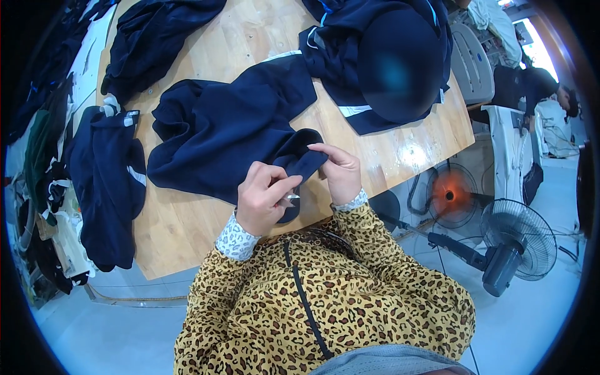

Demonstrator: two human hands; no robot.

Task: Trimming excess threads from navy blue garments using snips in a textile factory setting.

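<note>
A navy garment lies spread on the wooden table, its near end raised at the table's front edge. My right hand pinches the folded edge of that end between thumb and fingers. Just left of it, my left hand is closed, its fingertips against the same cloth. A small shiny metal piece shows under the left fingers; its kind is too hidden to make out.
More navy garments lie on the wooden table: one at the left, one at the far left, and a pile at the far right, partly behind a dark round shape. Fans stand right; a person is beyond.
</note>
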